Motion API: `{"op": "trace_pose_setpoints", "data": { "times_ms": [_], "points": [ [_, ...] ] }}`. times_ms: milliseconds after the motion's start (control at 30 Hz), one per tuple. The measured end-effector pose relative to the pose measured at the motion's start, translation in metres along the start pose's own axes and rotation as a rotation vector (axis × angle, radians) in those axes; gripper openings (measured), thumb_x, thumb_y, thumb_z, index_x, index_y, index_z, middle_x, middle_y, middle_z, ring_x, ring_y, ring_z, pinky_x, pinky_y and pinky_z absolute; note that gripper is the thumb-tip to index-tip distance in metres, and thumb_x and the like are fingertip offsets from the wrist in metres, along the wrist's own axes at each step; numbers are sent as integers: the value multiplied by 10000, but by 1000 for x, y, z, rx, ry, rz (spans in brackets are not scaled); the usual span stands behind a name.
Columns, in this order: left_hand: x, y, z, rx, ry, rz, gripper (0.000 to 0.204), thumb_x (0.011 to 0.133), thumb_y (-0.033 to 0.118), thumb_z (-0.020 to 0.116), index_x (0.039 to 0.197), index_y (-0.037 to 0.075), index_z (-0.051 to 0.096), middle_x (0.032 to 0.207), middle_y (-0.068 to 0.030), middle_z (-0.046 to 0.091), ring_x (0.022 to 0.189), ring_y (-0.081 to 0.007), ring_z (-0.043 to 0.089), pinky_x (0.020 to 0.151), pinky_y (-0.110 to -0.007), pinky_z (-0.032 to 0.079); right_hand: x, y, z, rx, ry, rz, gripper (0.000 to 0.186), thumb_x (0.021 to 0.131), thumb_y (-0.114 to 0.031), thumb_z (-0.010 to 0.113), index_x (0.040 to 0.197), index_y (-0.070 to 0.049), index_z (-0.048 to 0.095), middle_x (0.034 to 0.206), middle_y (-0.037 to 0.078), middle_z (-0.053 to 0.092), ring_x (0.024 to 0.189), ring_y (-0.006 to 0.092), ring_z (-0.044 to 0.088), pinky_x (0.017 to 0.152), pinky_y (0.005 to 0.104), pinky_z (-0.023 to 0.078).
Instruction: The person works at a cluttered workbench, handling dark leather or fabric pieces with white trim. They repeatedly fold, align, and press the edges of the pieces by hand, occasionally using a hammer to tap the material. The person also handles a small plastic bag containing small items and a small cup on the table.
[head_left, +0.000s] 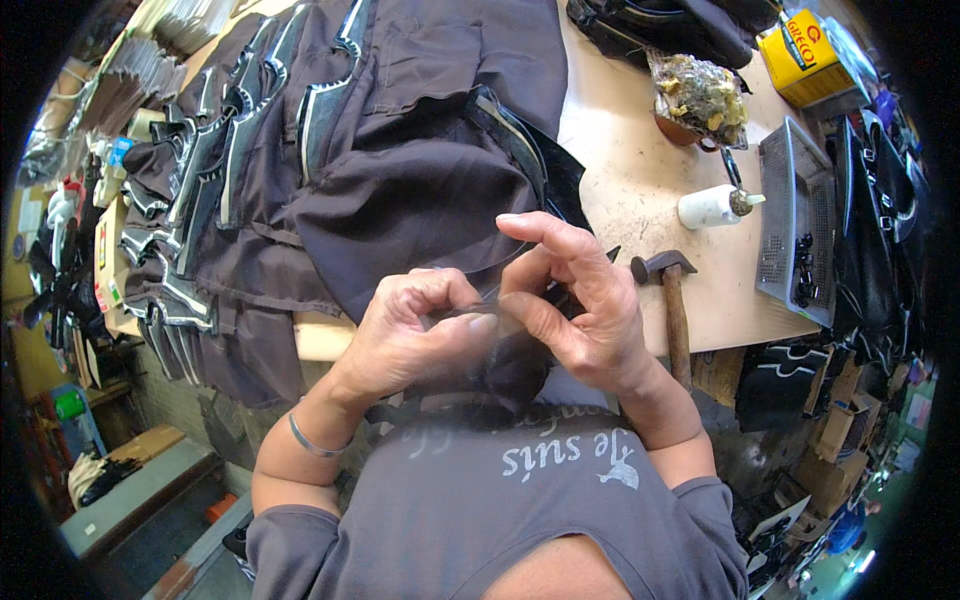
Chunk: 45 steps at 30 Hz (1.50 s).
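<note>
My left hand [408, 328] is closed in a pinch, thumb against curled fingers, close in front of my chest. Beside it my right hand [590, 315] also pinches, its thumb bent toward the fingers and one finger raised. Between the fingertips is a blurred, thin thing that I cannot make out. Just beyond both hands a dark fabric piece [410, 215] with a black trim [515, 145] lies bunched over the table edge. A hammer [677, 320] with a wooden handle lies to the right of my right hand.
Overlapping dark fabric pieces with pale-edged black strips [245, 140] spread over the table's left. On the right of the table [620, 120] stand a grey plastic basket [785, 215], a yellow tin [808, 60] and a plastic-wrapped bundle [700, 100]. A white bottle [708, 207] lies near them.
</note>
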<state>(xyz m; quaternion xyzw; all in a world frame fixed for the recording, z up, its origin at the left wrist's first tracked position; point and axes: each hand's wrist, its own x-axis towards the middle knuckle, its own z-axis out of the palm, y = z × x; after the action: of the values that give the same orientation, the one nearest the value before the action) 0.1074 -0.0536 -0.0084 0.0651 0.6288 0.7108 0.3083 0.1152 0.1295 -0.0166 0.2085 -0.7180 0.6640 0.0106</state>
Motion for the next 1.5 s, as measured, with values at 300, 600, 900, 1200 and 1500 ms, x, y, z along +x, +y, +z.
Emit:
{"op": "trace_pose_setpoints", "data": {
  "times_ms": [300, 600, 900, 1200, 1500],
  "points": [
    [2, -2, -3, -5, -29, -64, 230, 766, 199, 622, 676, 0, 549, 644, -2, 495, 652, -78, 432, 590, -235, 337, -4, -1, 2, 7, -21, 17, 503, 760, 62, 564, 1220, -59, 402, 762, 83, 544, 667, 149, 575, 637, 266, 467],
    [-1, -1, -9, 163, -224, 1, 171, 794, 111, 604, 673, 6, 544, 602, 46, 480, 550, -26, 406, 484, -213, 347, -7, 5, 4, 12, -9, -8, 508, 749, 76, 570, 1215, -42, 408, 760, 61, 541, 677, 115, 555, 646, 241, 458],
    [2, -8, -7, 694, -52, 354, 248, 752, 162, 647, 591, 25, 518, 517, -25, 433, 480, -92, 384, 582, -263, 354, -9, 5, 5, -52, -9, -30, 496, 741, 92, 557, 1199, -44, 423, 759, 86, 544, 663, 160, 576, 633, 265, 470],
    [0, 1, -5, 565, -191, 185, 246, 690, 192, 692, 627, 10, 540, 527, -48, 427, 524, -109, 436, 689, -268, 363, -11, 5, 7, -1, -20, -26, 474, 740, 93, 555, 1179, -38, 432, 760, 88, 541, 657, 159, 574, 631, 268, 469],
    [-4, 0, -5, 750, -184, 140, 239, 690, 237, 689, 689, 25, 579, 569, -44, 492, 618, -130, 507, 850, -328, 313, -13, 6, 7, -12, -22, -22, 463, 741, 92, 558, 1170, -37, 438, 763, 81, 533, 657, 150, 571, 620, 264, 470]
  ]
}}
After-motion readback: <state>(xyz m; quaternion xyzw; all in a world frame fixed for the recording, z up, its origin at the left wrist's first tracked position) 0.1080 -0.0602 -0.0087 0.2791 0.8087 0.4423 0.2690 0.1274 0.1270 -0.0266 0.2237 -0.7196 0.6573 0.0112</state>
